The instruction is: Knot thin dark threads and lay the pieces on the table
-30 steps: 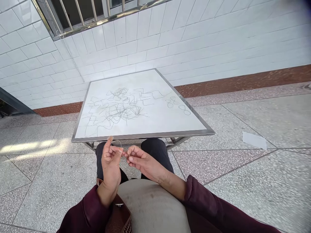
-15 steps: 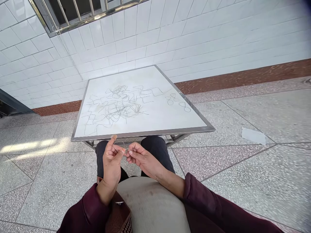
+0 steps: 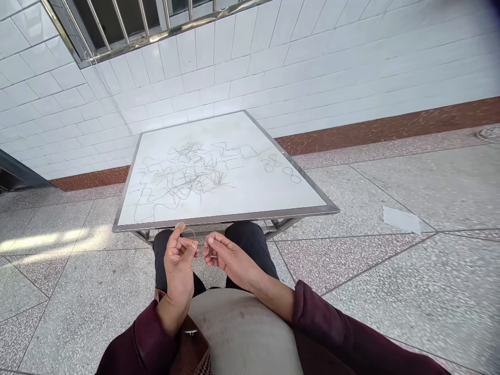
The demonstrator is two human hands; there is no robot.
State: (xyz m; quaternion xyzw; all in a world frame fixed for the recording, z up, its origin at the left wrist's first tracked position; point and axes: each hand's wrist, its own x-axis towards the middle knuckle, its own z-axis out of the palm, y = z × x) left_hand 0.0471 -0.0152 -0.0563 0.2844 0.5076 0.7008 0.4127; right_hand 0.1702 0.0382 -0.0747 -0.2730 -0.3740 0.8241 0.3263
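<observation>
My left hand [image 3: 180, 260] is pinched on a thin wire [image 3: 194, 232], which curves in a loop above the thumb and fingers. A small gap to the right of it, my right hand [image 3: 230, 258] has its thumb and forefinger pressed together; a bit of thin wire seems to show there, too fine to make out. Both hands are over my lap, just in front of the table's near edge. On the white table [image 3: 234, 203] lies a tangle of thin bent wires [image 3: 191, 177], with several wire loops [image 3: 296, 178] near its right side.
A metal frame edges the table, and my knees [image 3: 244, 239] are under its near side. Behind it stands a white tiled wall [image 3: 219, 57] with a barred window [image 3: 128, 21]. A pale flat piece [image 3: 401, 220] lies on the speckled floor to the right.
The two hands have moved apart; they met at the wire before. The wire loop stays with my left hand. The view has shifted slightly.
</observation>
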